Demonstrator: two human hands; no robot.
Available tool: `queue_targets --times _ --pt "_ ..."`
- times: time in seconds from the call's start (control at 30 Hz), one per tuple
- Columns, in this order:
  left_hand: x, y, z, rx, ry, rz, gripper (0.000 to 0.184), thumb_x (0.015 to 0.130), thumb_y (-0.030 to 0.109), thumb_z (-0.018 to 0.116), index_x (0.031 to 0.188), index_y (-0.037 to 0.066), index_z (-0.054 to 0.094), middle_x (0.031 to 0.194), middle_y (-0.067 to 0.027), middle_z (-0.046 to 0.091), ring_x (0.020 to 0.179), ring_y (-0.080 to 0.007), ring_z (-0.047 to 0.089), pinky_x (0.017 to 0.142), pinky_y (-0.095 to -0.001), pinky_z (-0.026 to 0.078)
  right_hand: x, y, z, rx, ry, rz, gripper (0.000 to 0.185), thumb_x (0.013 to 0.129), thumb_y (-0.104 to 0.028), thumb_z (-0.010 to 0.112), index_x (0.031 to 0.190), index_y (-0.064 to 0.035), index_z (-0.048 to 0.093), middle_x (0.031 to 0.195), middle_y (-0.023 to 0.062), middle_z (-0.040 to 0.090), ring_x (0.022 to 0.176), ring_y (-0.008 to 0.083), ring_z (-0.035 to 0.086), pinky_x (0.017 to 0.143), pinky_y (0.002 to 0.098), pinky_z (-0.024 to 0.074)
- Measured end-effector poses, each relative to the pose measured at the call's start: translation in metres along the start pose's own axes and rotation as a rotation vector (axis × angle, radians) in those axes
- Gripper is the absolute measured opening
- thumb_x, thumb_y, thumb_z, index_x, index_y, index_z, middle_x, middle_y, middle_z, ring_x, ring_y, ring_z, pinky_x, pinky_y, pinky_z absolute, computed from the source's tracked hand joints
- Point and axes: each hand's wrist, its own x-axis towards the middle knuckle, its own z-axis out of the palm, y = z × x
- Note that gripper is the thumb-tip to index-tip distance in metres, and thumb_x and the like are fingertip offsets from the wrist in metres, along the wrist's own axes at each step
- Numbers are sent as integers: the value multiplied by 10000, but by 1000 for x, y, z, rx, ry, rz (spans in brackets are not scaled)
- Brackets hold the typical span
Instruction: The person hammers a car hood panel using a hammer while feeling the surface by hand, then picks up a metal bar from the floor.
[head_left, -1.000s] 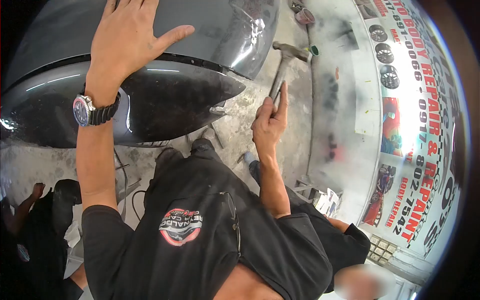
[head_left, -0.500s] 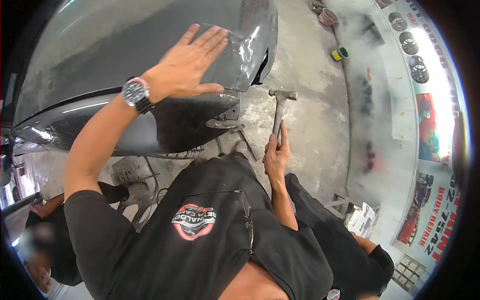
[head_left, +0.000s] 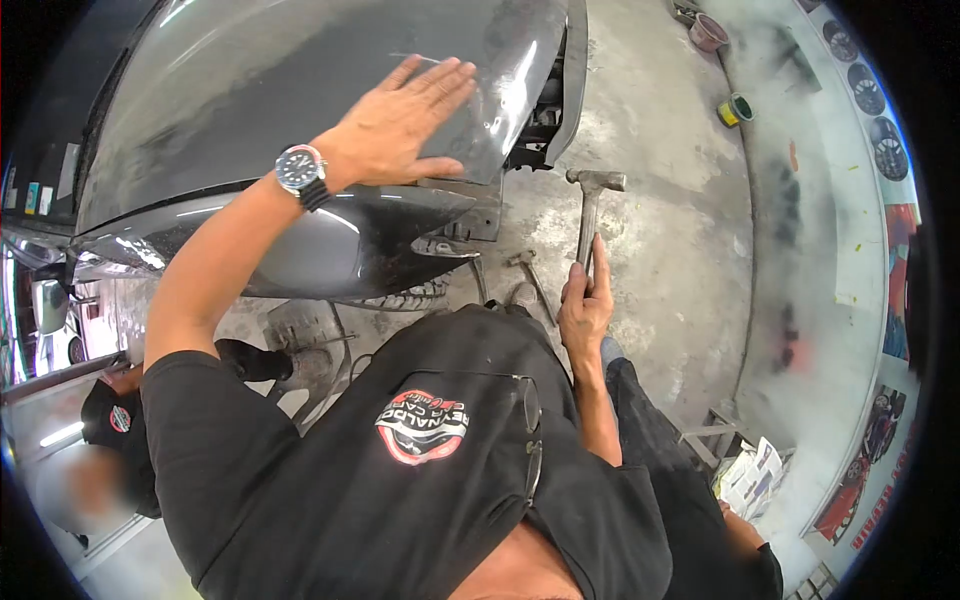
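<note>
I'm grasping 1 hammer (head_left: 589, 215) in my right hand (head_left: 586, 312), at 3 o'clock from the middle of my view, with my thumb and 1 finger reaching up along its handle. The hammer is pointing toward 12 o'clock from that hand, its head showing between 1 and 2 o'clock over the concrete floor (head_left: 660, 230). My left hand (head_left: 415, 120) is spreading flat and palm down at 11 o'clock, gripping nothing, over 1 dark car hood (head_left: 290, 90); I'm not able to tell how firmly it is pressing. I'm wearing 1 watch (head_left: 301, 168) on that wrist. Between 9 and 10 o'clock, 1 dark fender (head_left: 310, 250) is curving below the hood's edge. At 10 o'clock from my right hand, 1 more hammer-like tool (head_left: 538, 282) is showing. By the wall (head_left: 790, 200), 2 containers are sitting: 1 tin (head_left: 735, 110) at 2 o'clock and 1 reddish pot (head_left: 708, 33) at 1 o'clock. 2 other people are appearing: 1 person (head_left: 138, 445) at 8 o'clock and 1 co-worker (head_left: 690, 500) between 4 and 5 o'clock, near some newspaper (head_left: 750, 478).
</note>
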Motion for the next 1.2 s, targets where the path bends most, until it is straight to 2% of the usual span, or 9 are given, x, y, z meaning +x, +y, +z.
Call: queue_targets --times 0.23,0.33,0.37,0.43,0.53,0.57,0.67,1.07,1.2 --pt "31 -36 8 103 149 -305 966 1005 698 482 1620 -25 303 1712 -197 274 1602 -332 221 1291 -556 165 6 3 -9 -71 -53 -50 555 1076 -149 581 1608 -90 437 1096 64 693 673 76 452 606 279 444" --pt "53 -33 12 84 208 -383 1006 972 678 525 1538 -138 367 1632 -300 365 1554 -411 301 1281 -561 187 3 2 -9 -70 -80 -65 555 1078 -138 572 1615 -115 432 831 -8 549 607 55 416 552 261 378" --pt "49 -28 13 97 180 -390 994 983 681 513 1559 -111 349 1656 -276 333 1568 -394 277 1284 -560 183 4 2 -10 -58 -88 -70 556 1079 -132 567 1618 -126 430 668 -54 467 575 43 397 522 249 340" --pt "34 -9 15 133 127 -398 971 1007 689 489 1603 -58 313 1705 -230 267 1595 -359 228 1288 -557 174 9 7 -11 -88 -102 -119 556 1080 -136 568 1618 -127 430 668 -54 468 573 43 396 520 250 339" --pt "5 17 12 86 155 -362 977 1010 690 478 1593 -77 316 1700 -254 256 1591 -377 229 1286 -562 179 12 3 -9 -96 -121 -116 552 1079 -147 574 1611 -111 433 897 19 543 675 73 471 608 269 399" --pt "-3 23 11 82 141 -370 968 1014 690 467 1606 -59 306 1710 -239 244 1596 -365 221 1286 -567 176 12 -2 -7 -86 -124 -94 548 1075 -144 579 1602 -94 441 1125 93 619 779 101 544 700 286 459" --pt "-12 17 15 23 188 -354 988 1003 702 477 1614 -52 292 1714 -228 242 1600 -363 213 1284 -575 176 12 -20 -6 -105 -156 12 548 1066 -138 591 1592 -72 451 1245 144 718 821 108 567 750 294 510" --pt "70 -60 20 109 111 -497 1077 980 783 419 1617 -72 270 1712 -239 238 1609 -356 180 1299 -567 131 11 -18 -2 -85 -174 -52 549 1066 -133 585 1595 -78 449 1018 124 727 733 101 537 672 314 501" --pt "44 -35 10 78 108 -462 1072 986 773 425 1618 -78 262 1711 -249 233 1611 -363 169 1301 -560 117 15 -3 3 -75 -111 -208 556 1075 -121 565 1612 -83 429 689 -47 470 603 48 393 536 258 342"
